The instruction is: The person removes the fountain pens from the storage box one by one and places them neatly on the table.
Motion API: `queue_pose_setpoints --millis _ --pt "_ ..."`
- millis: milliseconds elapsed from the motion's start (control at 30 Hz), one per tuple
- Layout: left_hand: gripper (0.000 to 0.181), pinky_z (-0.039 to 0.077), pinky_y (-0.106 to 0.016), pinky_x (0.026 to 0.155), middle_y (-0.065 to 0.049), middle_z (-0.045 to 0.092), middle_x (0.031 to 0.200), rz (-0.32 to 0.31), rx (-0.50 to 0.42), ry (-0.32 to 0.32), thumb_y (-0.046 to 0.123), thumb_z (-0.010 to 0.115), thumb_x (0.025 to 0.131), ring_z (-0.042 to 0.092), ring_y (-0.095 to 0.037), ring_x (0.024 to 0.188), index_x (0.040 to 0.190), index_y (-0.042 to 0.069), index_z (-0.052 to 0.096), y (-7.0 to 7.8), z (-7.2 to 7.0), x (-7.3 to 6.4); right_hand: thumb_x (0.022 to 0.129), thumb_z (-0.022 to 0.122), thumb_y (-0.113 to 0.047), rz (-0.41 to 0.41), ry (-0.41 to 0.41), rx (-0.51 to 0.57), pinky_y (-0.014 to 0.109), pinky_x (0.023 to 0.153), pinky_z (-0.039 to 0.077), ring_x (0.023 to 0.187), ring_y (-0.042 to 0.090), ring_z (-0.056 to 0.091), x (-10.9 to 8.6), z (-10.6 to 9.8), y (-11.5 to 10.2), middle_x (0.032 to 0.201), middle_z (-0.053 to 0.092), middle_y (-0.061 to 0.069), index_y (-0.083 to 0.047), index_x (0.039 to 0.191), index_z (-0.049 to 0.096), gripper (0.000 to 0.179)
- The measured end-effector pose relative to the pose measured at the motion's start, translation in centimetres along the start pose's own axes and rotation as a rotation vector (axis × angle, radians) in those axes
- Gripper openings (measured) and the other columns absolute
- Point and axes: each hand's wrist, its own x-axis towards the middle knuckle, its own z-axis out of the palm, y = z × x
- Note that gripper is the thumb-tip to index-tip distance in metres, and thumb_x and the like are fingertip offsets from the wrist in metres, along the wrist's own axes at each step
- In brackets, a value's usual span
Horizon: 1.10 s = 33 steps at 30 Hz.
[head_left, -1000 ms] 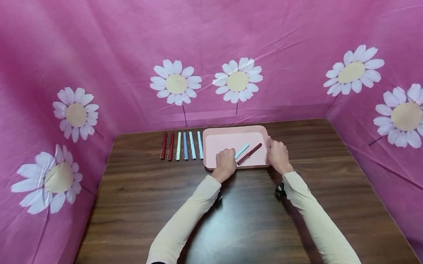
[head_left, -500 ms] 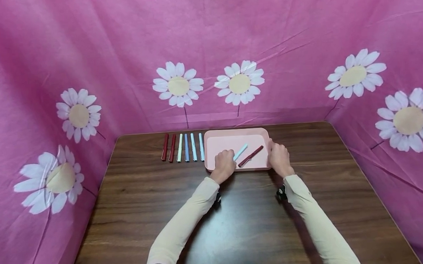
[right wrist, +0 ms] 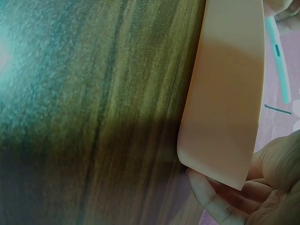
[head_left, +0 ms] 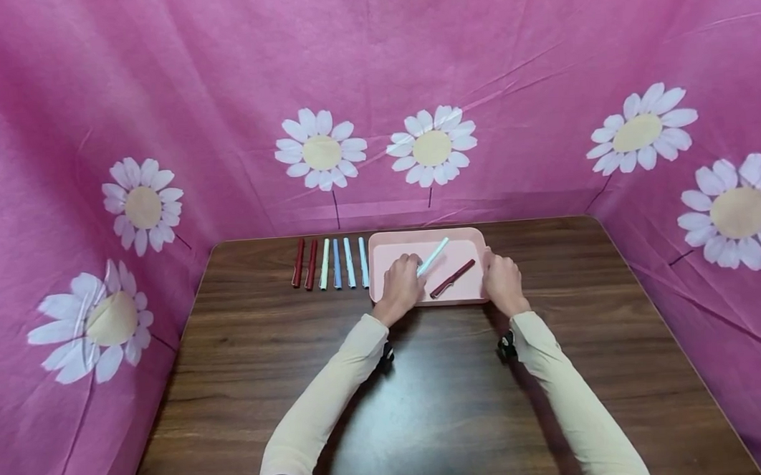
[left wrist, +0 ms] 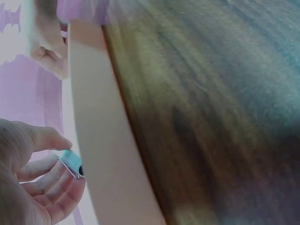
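My left hand (head_left: pixel 402 288) is over the left part of a pink tray (head_left: pixel 381 243). It pinches a light turquoise pen (head_left: pixel 434 255) between thumb and fingers, the pen slanting up to the right. In the left wrist view the pen's clip end (left wrist: pixel 71 162) shows between the fingertips. My right hand (head_left: pixel 503 283) grips the tray's right end; the right wrist view shows its fingers (right wrist: pixel 218 199) curled round the tray's corner. A dark red pen (head_left: pixel 452 278) lies slanted inside the tray.
Left of the tray several pens stand in a row on the wooden table (head_left: pixel 428 400): dark red pens (head_left: pixel 298 263), a pale green pen (head_left: pixel 324 265), a blue pen (head_left: pixel 337 264) and light blue pens (head_left: pixel 349 263). A pink flowered curtain (head_left: pixel 519 173) hangs behind the table.
The turquoise pen, lying in the tray before, is now raised in my left hand and has shifted farther from me. My right hand keeps its hold on the tray.
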Motion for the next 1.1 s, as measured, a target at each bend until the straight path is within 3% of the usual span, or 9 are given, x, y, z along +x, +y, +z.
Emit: queue_pose_setpoints --millis 200,400,767,933,1100 --pt "0.024 0.058 -0.042 0.081 -0.014 0.072 0.104 -0.019 -0.148 0.034 0.006 0.076 0.092 0.068 -0.029 0.093 0.115 0.002 0.071 -0.6 -1.8 0.5 0.110 0.042 -0.009 0.012 -0.029 -0.017 0.067 0.068 0.053 0.082 0.059 0.067 0.2 0.1 0.2 0.086 0.068 0.036 0.003 0.077 0.056 0.038" --pt "0.025 0.058 -0.040 0.083 -0.015 0.075 0.104 -0.027 -0.237 0.070 0.004 0.076 0.090 0.073 -0.028 0.093 0.114 0.001 0.072 -2.4 -3.9 1.0 0.111 0.041 -0.011 0.028 -0.026 -0.009 0.067 0.069 0.053 0.082 0.059 0.067 0.2 0.3 0.5 0.088 0.068 0.037 0.002 0.076 0.055 0.041" --pt "0.040 0.059 -0.035 0.080 -0.013 0.075 0.100 -0.046 -0.374 0.053 0.001 0.077 0.089 0.074 -0.025 0.087 0.128 0.006 0.069 -5.1 -5.8 0.5 0.113 0.039 -0.015 0.024 0.000 0.013 0.069 0.069 0.051 0.082 0.062 0.065 -0.1 0.4 0.4 0.087 0.067 0.038 0.004 0.074 0.055 0.046" --pt "0.041 0.059 -0.032 0.077 -0.016 0.075 0.099 -0.060 -0.439 0.019 0.001 0.077 0.089 0.075 -0.030 0.085 0.129 0.003 0.070 -5.6 -6.7 0.2 0.113 0.039 -0.018 0.045 -0.004 0.034 0.069 0.071 0.051 0.083 0.060 0.066 -0.2 0.2 0.4 0.087 0.067 0.038 0.003 0.070 0.055 0.051" --pt "0.044 0.052 -0.021 0.070 -0.021 0.074 0.101 -0.094 -0.497 -0.006 0.000 0.076 0.089 0.073 -0.037 0.087 0.132 -0.002 0.068 -6.2 -7.7 0.2 0.111 0.043 -0.016 0.038 0.004 0.061 0.068 0.070 0.051 0.082 0.058 0.066 0.1 0.1 0.6 0.085 0.067 0.036 0.001 0.069 0.053 0.047"
